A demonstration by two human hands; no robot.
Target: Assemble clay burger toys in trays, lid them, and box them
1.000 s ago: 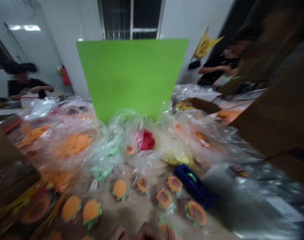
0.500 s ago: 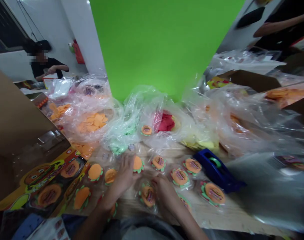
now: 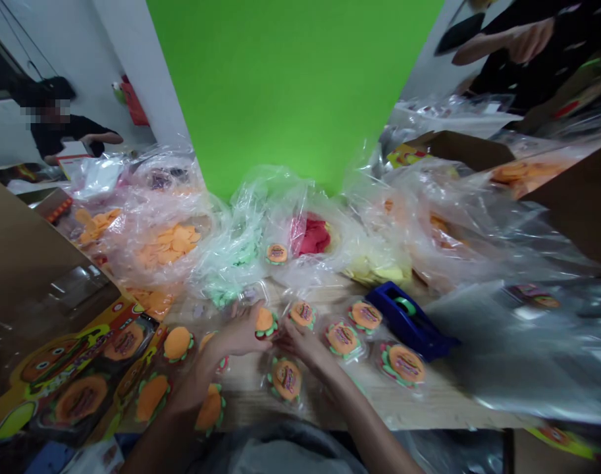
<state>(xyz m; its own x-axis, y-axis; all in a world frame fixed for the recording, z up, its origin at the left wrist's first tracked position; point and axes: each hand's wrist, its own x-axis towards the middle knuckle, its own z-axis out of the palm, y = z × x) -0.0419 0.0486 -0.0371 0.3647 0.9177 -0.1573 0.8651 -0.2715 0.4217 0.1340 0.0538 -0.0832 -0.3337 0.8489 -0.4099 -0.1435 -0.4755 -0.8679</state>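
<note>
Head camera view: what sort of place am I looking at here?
Probably a small hand-packing workshop: bagged foam burgers laid out on a wooden table, clear bags of orange foam pieces, a blue tape dispenser, and a co-worker nearby.

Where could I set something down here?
The wooden table is bare along its near edge, below the burger packet and blue tape dispenser, beside the clear plastic sheet. It is crowded around the left hand and right hand.

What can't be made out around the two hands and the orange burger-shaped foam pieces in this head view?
Head view:
Whether the left hand or right hand grips the orange foam burger: fingers overlap it.
Lettering on the clear-packeted foam burger: too small.
Contents of the crumpled green-tinted plastic bag: hidden by film glare.
Yellow printed burger card: cut off by the left edge.
</note>
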